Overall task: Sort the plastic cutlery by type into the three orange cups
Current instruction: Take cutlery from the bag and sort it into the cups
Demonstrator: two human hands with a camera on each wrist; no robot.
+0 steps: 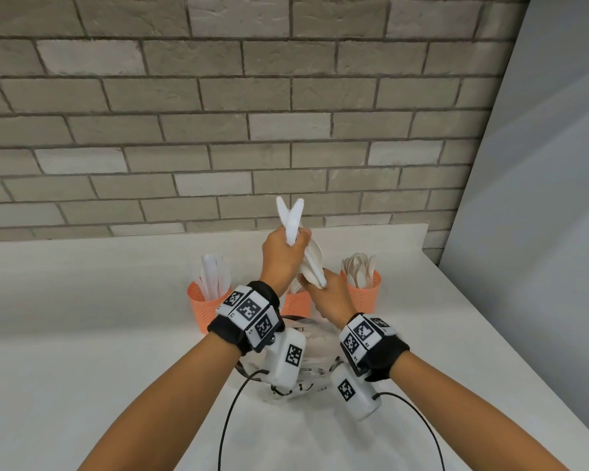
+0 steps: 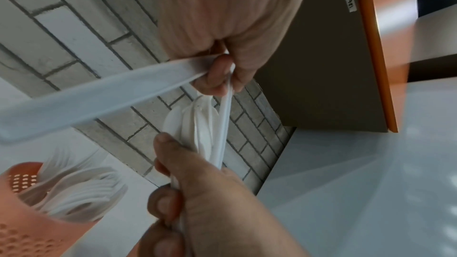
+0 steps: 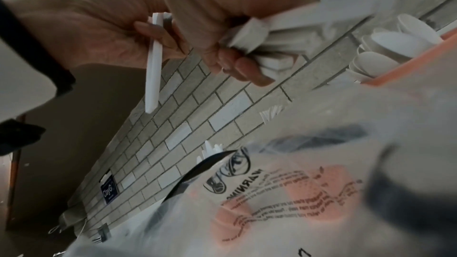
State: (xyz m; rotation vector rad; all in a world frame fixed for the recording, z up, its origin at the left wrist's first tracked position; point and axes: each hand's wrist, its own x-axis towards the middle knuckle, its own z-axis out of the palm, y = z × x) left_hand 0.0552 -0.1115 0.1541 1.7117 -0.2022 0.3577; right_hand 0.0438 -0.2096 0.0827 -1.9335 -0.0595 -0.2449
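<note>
Two white plastic knives (image 1: 289, 219) cross like scissors above the left hand (image 1: 281, 254), blades up against the brick wall (image 1: 218, 113); that hand's grip is closed round their handles. Just below and touching it, the right hand (image 1: 330, 297) has its grip closed round a bundle of white cutlery (image 1: 313, 268), spoons among them, slanting up toward the left hand. In the left wrist view a knife handle (image 2: 99, 93) runs out from the pinching fingers (image 2: 220, 73), and a thin white piece (image 2: 226, 124) runs between the two hands.

Both hands are raised over the middle orange cup (image 1: 296, 304), which is mostly hidden behind them; a few fork tines show at its mouth. The left orange cup (image 1: 203, 309) holds upright knives and stands apart on the counter (image 1: 82, 334). The right orange cup (image 1: 363, 294) is full of spoons, bowls up, and sits just beside the right hand.

Nearer the person, under the wrists, lies a clear plastic bag (image 3: 284, 192) with printed warning text. The three cups stand in a row short of the wall, with open counter on the left; on the right a plain panel (image 1: 541, 198) closes in at an angle, and the counter's edge runs along its foot.
</note>
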